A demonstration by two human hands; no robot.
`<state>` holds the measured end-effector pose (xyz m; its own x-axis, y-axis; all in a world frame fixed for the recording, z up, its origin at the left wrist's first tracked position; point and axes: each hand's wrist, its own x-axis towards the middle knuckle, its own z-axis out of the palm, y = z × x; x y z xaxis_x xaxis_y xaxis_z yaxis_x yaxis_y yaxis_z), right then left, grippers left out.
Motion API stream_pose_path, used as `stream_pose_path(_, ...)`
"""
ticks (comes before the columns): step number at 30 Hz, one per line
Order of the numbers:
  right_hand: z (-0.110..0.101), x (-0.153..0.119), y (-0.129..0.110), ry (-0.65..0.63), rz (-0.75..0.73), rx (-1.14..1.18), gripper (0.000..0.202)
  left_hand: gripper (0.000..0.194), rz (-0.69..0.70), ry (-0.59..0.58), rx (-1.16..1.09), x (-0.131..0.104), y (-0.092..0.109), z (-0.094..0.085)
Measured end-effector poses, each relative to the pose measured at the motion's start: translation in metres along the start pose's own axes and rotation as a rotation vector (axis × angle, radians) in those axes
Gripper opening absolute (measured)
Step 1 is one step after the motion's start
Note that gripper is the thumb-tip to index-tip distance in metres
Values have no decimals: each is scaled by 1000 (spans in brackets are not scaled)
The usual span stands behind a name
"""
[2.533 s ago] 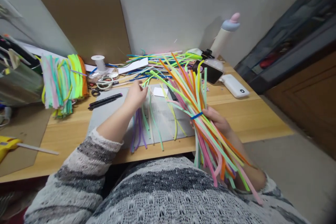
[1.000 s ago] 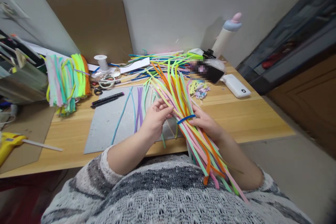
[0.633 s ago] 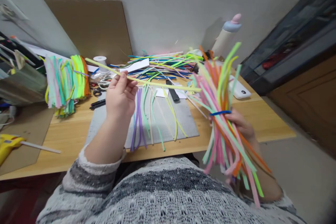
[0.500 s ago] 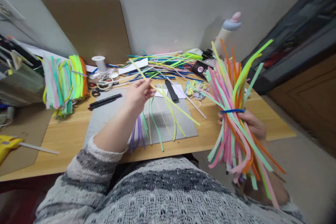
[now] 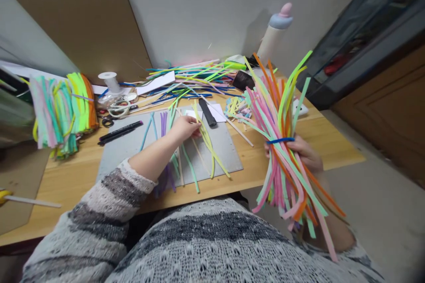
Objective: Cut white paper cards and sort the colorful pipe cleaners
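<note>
My left hand [image 5: 186,128] is low over the grey mat [image 5: 114,152], its fingers pinched at the upper part of some yellow pipe cleaners [image 5: 212,155]; the exact contact is partly hidden. Purple [image 5: 163,124], blue [image 5: 146,133] and green pipe cleaners [image 5: 190,168] lie on the mat around that forearm. Off the table's front right side, my right hand [image 5: 307,152] grips a thick bundle of multicoloured pipe cleaners [image 5: 275,117], mostly pink, green and orange. A blue pipe cleaner [image 5: 280,140] is wrapped round the bundle's middle, and the ends fan out above and below.
Loose pipe cleaners [image 5: 199,80] are heaped along the wall. Another bundle [image 5: 63,110] stands left, near a white spool [image 5: 110,82] and black markers [image 5: 121,132]. A black tube-shaped object [image 5: 207,113], small cut pieces [image 5: 239,107] and a white bottle [image 5: 271,42] are further right.
My left hand has come down to the mat with the yellow pipe cleaner it held raised. My right hand keeps its grip on the bundle. The view has shifted slightly.
</note>
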<state>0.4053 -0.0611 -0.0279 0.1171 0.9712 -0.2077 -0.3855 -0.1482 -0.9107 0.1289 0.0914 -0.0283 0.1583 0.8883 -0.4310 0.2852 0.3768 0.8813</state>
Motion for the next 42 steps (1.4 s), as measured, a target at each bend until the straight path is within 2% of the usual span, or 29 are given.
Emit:
stream_pose_path(3, 2, 0, 1, -10, 28, 15, 24, 15, 83, 53, 47, 5, -1, -3)
stream_pose_path(6, 3, 1, 0, -27, 77, 28, 22, 24, 211, 147, 108, 5, 3, -16)
stream_pose_path(8, 4, 1, 0, -31, 81, 50, 24, 23, 296, 211, 145, -1, 5, -27)
stream_pose_path(11, 11, 5, 1, -34, 76, 77, 21, 16, 398, 244, 202, -22, 2, -33)
stream_pose_path(14, 30, 12, 2, -80, 120, 101, 21, 15, 489, 141, 309, -53, -5, -22)
stream_pose_path(17, 60, 22, 2, -133, 124, 155, 25, 19, 467, -44, 254, -84, -8, -2)
stream_pose_path(21, 104, 30, 3, -215, 91, 116, 32, 23, 457, -177, -72, -108, -7, 15)
stream_pose_path(24, 132, 28, 8, -272, 25, 123, 43, 24, 455, -165, -309, -117, -6, 15)
stream_pose_path(28, 157, 18, 14, -233, -161, 129, 53, 29, 414, -108, -442, -125, -7, 9)
stream_pose_path(31, 167, 10, 14, -269, -239, 72, 51, 32, 493, -37, -453, -130, -5, 6)
stream_pose_path(34, 171, 5, 12, -310, -189, 37, 50, 35, 523, 33, -414, -134, -2, 2)
stream_pose_path(36, 171, 4, 10, -313, -145, 27, 44, 31, 518, 36, -408, -136, -2, -3)
stream_pose_path(42, 169, 4, 5, -376, 62, 122, 31, 31, 417, -176, -641, -137, -7, -15)
